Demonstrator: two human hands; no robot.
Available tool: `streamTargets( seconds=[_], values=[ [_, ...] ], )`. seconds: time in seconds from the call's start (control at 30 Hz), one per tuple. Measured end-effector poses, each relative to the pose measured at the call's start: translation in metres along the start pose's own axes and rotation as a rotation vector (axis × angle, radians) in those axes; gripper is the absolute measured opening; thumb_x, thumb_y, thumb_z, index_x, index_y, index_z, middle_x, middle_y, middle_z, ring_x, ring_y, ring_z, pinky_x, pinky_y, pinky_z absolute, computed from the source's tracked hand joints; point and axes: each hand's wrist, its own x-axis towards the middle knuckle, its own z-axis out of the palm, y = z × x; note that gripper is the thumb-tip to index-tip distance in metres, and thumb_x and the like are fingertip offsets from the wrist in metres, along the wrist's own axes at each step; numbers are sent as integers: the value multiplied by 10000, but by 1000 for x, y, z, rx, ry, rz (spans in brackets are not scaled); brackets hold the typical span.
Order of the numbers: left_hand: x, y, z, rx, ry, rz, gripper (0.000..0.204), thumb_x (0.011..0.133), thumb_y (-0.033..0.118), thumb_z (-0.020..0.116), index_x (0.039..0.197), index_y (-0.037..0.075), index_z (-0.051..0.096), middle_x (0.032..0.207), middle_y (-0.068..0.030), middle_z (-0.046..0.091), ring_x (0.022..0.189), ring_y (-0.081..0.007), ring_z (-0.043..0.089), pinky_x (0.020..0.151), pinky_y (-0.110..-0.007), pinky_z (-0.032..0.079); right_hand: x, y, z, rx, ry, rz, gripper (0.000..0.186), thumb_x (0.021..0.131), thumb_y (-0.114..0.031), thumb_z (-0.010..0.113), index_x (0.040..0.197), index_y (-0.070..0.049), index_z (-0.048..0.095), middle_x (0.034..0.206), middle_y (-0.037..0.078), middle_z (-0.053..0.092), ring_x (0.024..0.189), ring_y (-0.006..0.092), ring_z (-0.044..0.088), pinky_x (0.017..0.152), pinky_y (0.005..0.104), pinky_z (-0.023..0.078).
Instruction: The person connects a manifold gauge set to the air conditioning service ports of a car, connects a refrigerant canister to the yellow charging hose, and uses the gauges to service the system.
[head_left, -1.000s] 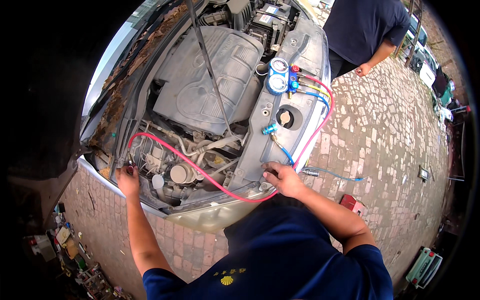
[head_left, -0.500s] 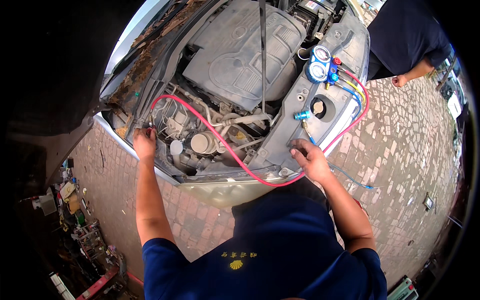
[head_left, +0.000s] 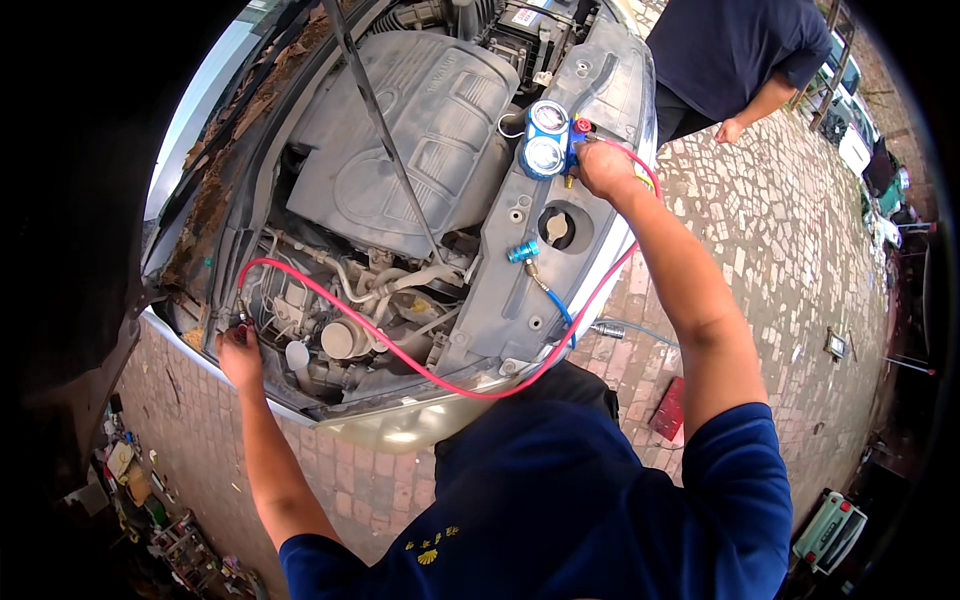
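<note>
- Clock hours are read from the middle of the view, twelve at the top; the left hand (head_left: 240, 357) sits just below nine o'clock, its fingers drawn narrow around the dark red coupler (head_left: 246, 326); the grip looks close to the fitting, likely to keep it steady and in line;
- the red hose (head_left: 400, 350) rises from that coupler, sags through about six o'clock past the front edge of the car, then climbs toward half past one; its loose arc seems to leave slack, so that little pull reaches the held end;
- the gauge set (head_left: 546, 140) lies near one o'clock on the grey front panel (head_left: 500, 290), dials up, probably for easy reading from above;
- the right hand (head_left: 605, 168) reaches out to half past one, fingers curled against the hose side of the gauge set; they cover part of its body, so I cannot tell whether they grip it or merely touch it;
- the blue coupler (head_left: 523, 251) rests on the panel at six o'clock from the gauges, left of the tan cap (head_left: 556, 228), free of either hand; its blue hose (head_left: 558, 303) trails toward the front edge;
- the prop rod (head_left: 371, 100) slants across the engine cover (head_left: 445, 130) at eleven o'clock, apparently bracing the bonnet;
- a co-worker (head_left: 735, 65) stands toward half past one, apart from the gauges; a red box (head_left: 668, 408) sits on the paving (head_left: 750, 250) at four.
</note>
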Motion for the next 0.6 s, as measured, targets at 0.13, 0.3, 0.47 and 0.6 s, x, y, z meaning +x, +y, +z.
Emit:
streamTargets(
  seconds=[0.13, 0.3, 0.47, 0.6],
  values=[
    [7, 24, -7, 62, -67, -76, 319, 858, 313, 824, 923, 33, 688, 980, -167, 694, 954, -404, 673, 820, -507, 531, 5, 9, -18, -40, -64, -61, 442, 957, -429, 708, 1172, -43, 693, 1087, 228, 742, 1058, 411, 711, 922, 515, 564],
    [11, 9, 7, 43, -71, 8, 291, 871, 291, 812, 912, 32, 685, 934, -176, 704, 941, -403, 672, 810, -511, 529, 32, 34, -53, 90, 124, 72, 535, 948, -494, 704, 1157, -2, 680, 1185, 218, 730, 1163, 383, 685, 950, 502, 553],
    [8, 11, 0, -52, -137, 87, 250, 844, 114, 796, 1030, 23, 655, 1008, -185, 675, 936, -419, 653, 832, -512, 527, 61, 37, -27, 40, 45, 8, 386, 931, -392, 727, 1147, -74, 689, 1150, 202, 738, 1121, 386, 694, 943, 503, 552],
    [14, 32, -15, 27, -52, 32, 335, 818, 298, 842, 974, 26, 724, 1028, -190, 686, 992, -409, 657, 873, -494, 540, 53, 40, -28, 3, 107, -64, 323, 951, -320, 712, 1083, -27, 681, 1062, 228, 734, 1029, 421, 700, 888, 523, 547]
  ],
)
